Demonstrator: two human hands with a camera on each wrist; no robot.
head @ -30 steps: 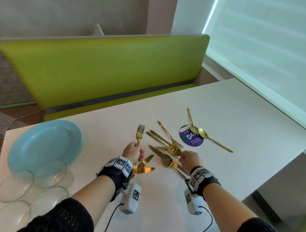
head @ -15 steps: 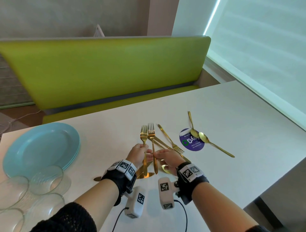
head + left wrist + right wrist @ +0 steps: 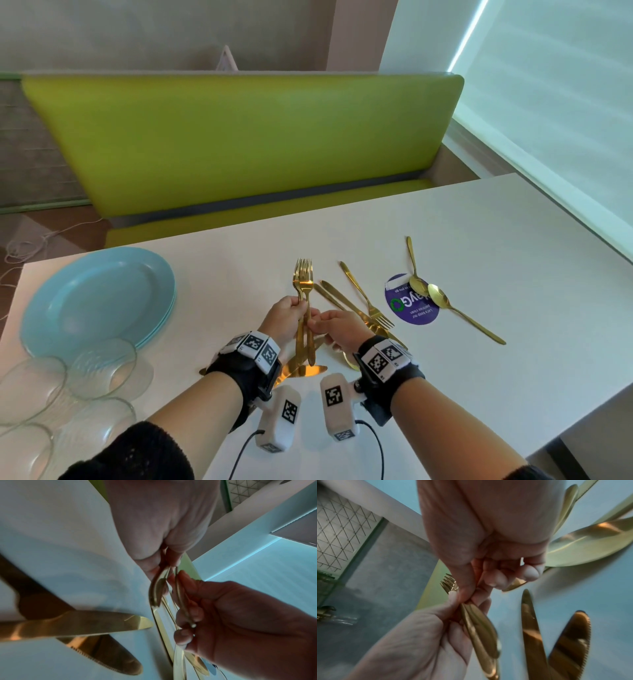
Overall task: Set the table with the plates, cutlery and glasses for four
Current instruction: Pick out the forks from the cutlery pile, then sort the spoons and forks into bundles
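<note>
Two gold forks [image 3: 304, 287], polished and mirror-bright, are held upright together above the white table [image 3: 479, 240], tines up and overlapping, handles pointing down toward the person. The left hand [image 3: 286, 317] has its fingers curled round both fork handles; the right hand [image 3: 337, 329] pinches the same handles between thumb and fingertips, just beside the left, the two hands touching. In the right wrist view the fork tines [image 3: 449, 582] show above the thumb, and the handles [image 3: 479, 632] run down between both hands. Cutlery count on the table, all the same gold finish: two serrated knives [image 3: 303, 370] crossed under the hands, blades toward the person; one further fork [image 3: 368, 296] lying flat to the right of the hands, tines toward the person; at least one more knife-like handle [image 3: 337, 298] beside it, the pile partly hidden by the right hand so the full count cannot be told; two spoons [image 3: 455, 313] well to the right, their bowls close together at a round purple sticker [image 3: 409, 308]. One stack of pale blue plates [image 3: 99, 301] sits at the left end of the table; edges suggest several, exact number unclear. Four clear glass bowls [image 3: 102, 366] cluster just in front of the stack, the nearest one overlapping its rim. A green bench [image 3: 239, 144] stands behind the table.
</note>
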